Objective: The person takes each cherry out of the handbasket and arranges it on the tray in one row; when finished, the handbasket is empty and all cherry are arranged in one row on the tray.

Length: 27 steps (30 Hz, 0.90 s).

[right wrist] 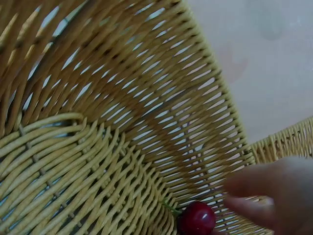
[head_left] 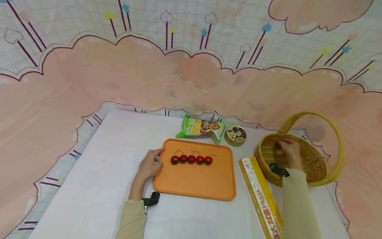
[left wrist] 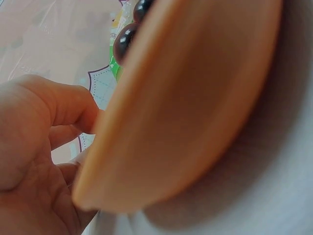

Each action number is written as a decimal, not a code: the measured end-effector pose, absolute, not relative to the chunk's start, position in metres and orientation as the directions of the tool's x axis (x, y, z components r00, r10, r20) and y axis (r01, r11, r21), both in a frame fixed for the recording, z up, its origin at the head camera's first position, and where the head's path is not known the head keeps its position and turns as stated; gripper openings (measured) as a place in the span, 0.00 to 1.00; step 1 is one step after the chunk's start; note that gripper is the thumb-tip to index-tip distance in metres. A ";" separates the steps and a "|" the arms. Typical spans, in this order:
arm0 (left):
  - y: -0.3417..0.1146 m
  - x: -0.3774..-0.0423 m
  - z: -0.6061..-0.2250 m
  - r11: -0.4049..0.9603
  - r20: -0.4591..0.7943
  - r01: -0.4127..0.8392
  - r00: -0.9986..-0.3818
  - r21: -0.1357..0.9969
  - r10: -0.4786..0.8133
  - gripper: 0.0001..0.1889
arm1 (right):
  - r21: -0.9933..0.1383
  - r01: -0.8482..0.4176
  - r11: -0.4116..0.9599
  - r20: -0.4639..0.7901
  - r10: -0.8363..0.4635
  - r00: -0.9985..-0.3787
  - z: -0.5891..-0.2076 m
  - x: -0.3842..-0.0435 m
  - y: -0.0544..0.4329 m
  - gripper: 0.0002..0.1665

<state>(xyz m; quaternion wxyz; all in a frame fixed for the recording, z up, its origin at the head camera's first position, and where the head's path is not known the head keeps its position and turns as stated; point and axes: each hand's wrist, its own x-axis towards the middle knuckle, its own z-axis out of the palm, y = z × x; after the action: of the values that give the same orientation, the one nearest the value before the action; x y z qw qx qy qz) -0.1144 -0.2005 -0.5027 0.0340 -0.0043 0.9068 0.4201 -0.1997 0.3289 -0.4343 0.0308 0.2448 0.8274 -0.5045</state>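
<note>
My left hand (head_left: 151, 163) holds the left edge of an orange tray (head_left: 194, 182), its bent fingers at the rim. In the left wrist view the tray's side (left wrist: 195, 98) hides some fingertips. A row of several dark red cherries (head_left: 191, 159) with green stems lies on the tray. At the right, my right hand (head_left: 290, 151) reaches into a wicker basket (head_left: 313, 166). One cherry (right wrist: 197, 219) lies low against the basket's wall, just beside my right fingertips (right wrist: 239, 186). A gap shows between the cherry and the nearer fingers; part of the hand is out of view.
Behind the tray lie a green snack packet (head_left: 203, 127) and a round tin (head_left: 236, 134). A long yellow pasta box (head_left: 261, 196) lies between tray and basket, beside my right forearm. The basket's tall handle (head_left: 337, 139) arches up at the right.
</note>
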 end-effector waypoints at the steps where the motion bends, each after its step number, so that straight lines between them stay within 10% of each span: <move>1: -0.200 -0.114 -0.503 0.646 -0.066 -0.034 -0.997 0.763 0.026 0.30 | -0.819 0.438 0.370 -0.308 0.360 -0.880 -0.437 -0.199 0.330 0.32; 27: -0.200 -0.116 -0.504 0.643 -0.040 -0.015 -0.999 0.765 0.024 0.29 | -0.859 0.351 0.374 -0.325 0.131 -0.936 -0.399 -0.177 0.318 0.32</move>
<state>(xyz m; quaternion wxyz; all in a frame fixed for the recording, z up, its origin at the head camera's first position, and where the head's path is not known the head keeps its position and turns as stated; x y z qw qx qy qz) -0.1158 -0.1996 -0.5038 0.0231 0.0025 0.9062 0.4222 -0.1769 0.3179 -0.3991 0.1016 0.1465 0.8226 -0.5399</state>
